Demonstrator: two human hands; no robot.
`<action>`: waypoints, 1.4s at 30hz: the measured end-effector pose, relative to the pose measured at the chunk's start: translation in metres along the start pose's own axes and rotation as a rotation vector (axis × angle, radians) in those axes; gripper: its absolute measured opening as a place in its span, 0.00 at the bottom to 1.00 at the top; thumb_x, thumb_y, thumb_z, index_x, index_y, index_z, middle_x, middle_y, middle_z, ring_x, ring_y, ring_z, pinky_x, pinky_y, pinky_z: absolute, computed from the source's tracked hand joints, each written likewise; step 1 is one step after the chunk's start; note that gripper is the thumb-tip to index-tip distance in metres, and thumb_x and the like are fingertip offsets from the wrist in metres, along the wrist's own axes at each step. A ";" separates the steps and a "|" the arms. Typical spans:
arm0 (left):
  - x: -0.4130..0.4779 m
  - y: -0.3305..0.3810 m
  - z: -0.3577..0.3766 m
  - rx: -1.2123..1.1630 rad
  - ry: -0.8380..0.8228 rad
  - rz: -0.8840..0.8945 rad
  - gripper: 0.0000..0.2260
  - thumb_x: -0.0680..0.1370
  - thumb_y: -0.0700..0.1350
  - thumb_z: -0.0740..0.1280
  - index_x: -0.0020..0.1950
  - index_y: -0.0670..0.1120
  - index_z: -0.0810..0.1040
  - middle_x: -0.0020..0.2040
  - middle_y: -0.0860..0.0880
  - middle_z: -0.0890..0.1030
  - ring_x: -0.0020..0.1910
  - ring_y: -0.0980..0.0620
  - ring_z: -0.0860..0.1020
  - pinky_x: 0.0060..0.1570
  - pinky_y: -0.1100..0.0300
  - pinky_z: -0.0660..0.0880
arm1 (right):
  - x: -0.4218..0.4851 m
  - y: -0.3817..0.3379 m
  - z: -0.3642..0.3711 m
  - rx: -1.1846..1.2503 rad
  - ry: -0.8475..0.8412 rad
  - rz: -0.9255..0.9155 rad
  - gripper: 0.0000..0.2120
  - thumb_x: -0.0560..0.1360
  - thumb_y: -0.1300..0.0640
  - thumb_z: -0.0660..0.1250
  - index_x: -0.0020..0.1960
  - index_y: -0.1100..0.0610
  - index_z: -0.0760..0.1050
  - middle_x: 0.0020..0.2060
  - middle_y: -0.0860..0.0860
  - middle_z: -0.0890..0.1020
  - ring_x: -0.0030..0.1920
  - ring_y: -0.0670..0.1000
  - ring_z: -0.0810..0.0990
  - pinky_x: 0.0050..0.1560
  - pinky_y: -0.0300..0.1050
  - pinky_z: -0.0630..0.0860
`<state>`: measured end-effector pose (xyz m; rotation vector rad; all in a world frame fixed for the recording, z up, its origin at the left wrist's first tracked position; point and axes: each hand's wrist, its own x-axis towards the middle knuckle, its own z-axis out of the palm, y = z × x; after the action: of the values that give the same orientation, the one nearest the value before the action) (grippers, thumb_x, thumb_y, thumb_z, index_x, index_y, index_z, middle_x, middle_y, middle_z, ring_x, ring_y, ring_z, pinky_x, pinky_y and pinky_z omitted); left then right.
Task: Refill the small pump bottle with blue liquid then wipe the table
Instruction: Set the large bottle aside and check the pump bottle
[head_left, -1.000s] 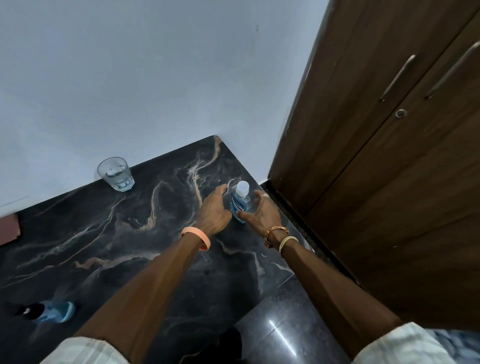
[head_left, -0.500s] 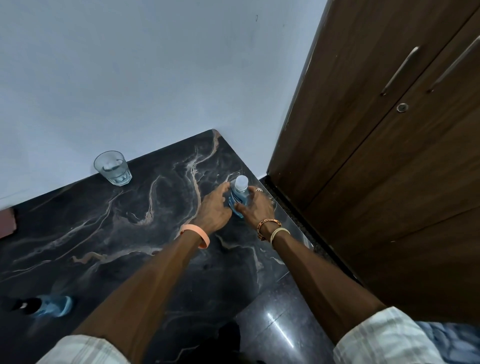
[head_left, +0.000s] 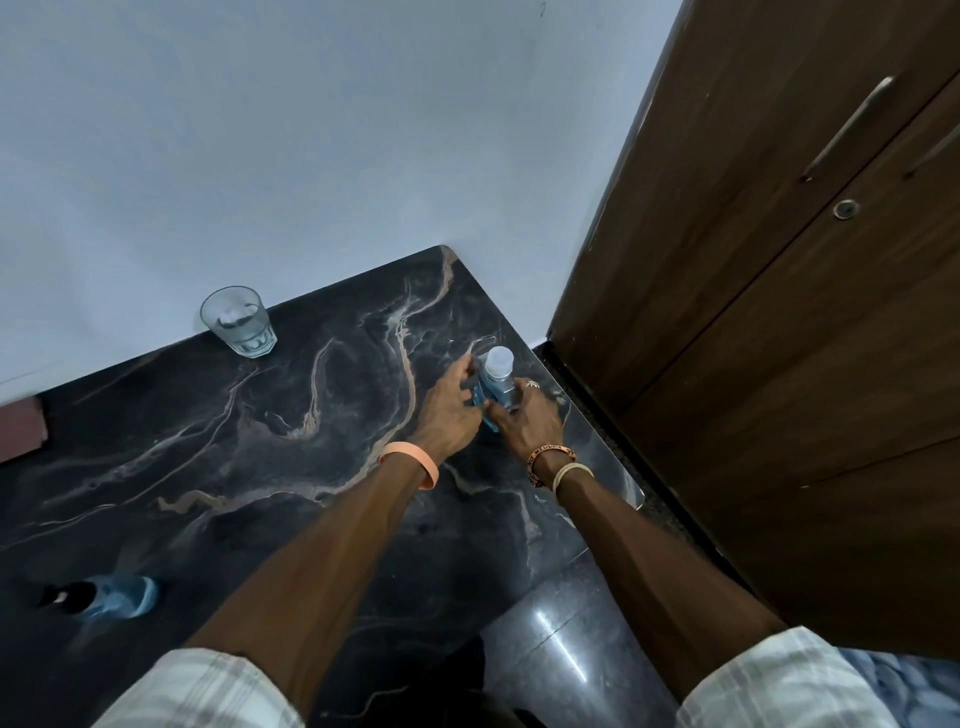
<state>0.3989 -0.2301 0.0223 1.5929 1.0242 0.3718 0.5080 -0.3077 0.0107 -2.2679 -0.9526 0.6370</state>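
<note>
While no pouring is happening yet, the small pump bottle (head_left: 104, 597) (blue body, black top, prob. the one to fill) is sitting at the near left of the dark marble table (head_left: 291, 467), too blurred to tell if it's upright. Farther back, a glass (head_left: 238, 322) w/ a little clear liquid is standing by the wall. Moving right, the left hand (head_left: 449, 410) is curling its fingers onto the left side of the refill bottle (head_left: 496, 382), which is standing upright near the table's far right edge w/ its white cap on. The right hand (head_left: 527, 423) is wrapping it from the other side, thumb across the front, so both hands are clamping the same bottle. It's looking like thin plastic, part full, so prob. light and a bit squashy, smooth on the label. Best gripped at mid-body w/ one hand, the other taking the cap. At far right, a brown cupboard door (head_left: 779, 338) is standing close by.
</note>
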 end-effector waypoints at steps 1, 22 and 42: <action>0.001 -0.001 -0.001 0.015 0.017 0.026 0.27 0.74 0.28 0.66 0.71 0.47 0.70 0.65 0.49 0.77 0.66 0.43 0.75 0.65 0.46 0.75 | 0.001 0.000 0.001 0.003 0.007 -0.001 0.20 0.74 0.48 0.71 0.61 0.57 0.75 0.56 0.55 0.82 0.55 0.57 0.81 0.49 0.44 0.72; 0.030 0.031 -0.072 -0.225 0.111 -0.068 0.28 0.73 0.24 0.67 0.69 0.44 0.74 0.61 0.46 0.81 0.61 0.44 0.80 0.63 0.45 0.77 | 0.047 -0.065 0.018 0.009 0.000 -0.177 0.12 0.74 0.48 0.71 0.52 0.55 0.75 0.49 0.54 0.83 0.48 0.55 0.80 0.43 0.41 0.69; 0.143 0.046 -0.159 -0.301 0.159 -0.101 0.32 0.70 0.21 0.65 0.72 0.39 0.70 0.55 0.48 0.81 0.58 0.46 0.81 0.52 0.53 0.82 | 0.173 -0.151 0.060 -0.023 -0.041 -0.263 0.17 0.75 0.50 0.71 0.58 0.59 0.75 0.54 0.55 0.82 0.52 0.56 0.80 0.53 0.48 0.77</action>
<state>0.3860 -0.0176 0.0723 1.2526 1.1080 0.5629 0.5081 -0.0715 0.0361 -2.1061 -1.2575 0.5607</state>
